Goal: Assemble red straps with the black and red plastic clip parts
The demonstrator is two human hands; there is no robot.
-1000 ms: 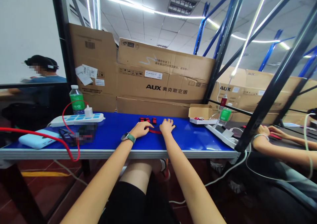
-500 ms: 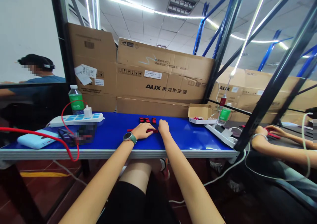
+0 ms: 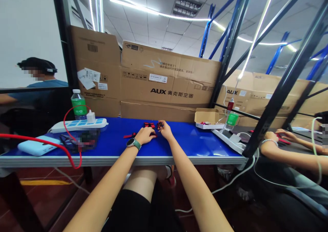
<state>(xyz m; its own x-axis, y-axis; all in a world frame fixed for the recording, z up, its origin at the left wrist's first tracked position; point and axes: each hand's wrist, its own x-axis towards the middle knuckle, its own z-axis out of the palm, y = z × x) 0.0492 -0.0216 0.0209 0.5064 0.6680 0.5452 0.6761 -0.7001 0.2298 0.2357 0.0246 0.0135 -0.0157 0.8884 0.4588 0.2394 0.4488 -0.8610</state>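
The left hand [image 3: 146, 135] (a wristwatch [image 3: 133, 143] sits on its wrist) lies knuckles-up on the blue table [image 3: 115, 147]. Its fingers are curled down over one end of a red strap [image 3: 129, 135], which lies flat and runs out to the hand's left. Whether the fingers pinch the strap or only rest on it cannot be told. The right hand [image 3: 165, 129] lies just beside it, its fingertips reaching a row of small red-and-black pieces [image 3: 150, 125] near the table's far edge. They touch the rightmost piece, but whether they are closed on it is too small to see. On the left of the table are a white power strip [image 3: 79, 124], a green-labelled water bottle [image 3: 79, 105], a pale blue power bank [image 3: 38, 145] and a looping red cable [image 3: 73, 156]. A small open cardboard box [image 3: 207, 117] stands to the right, and AUX cartons [image 3: 169, 78] stand behind. At the far right, a co-worker's hands [image 3: 272, 136] rest on another bench.
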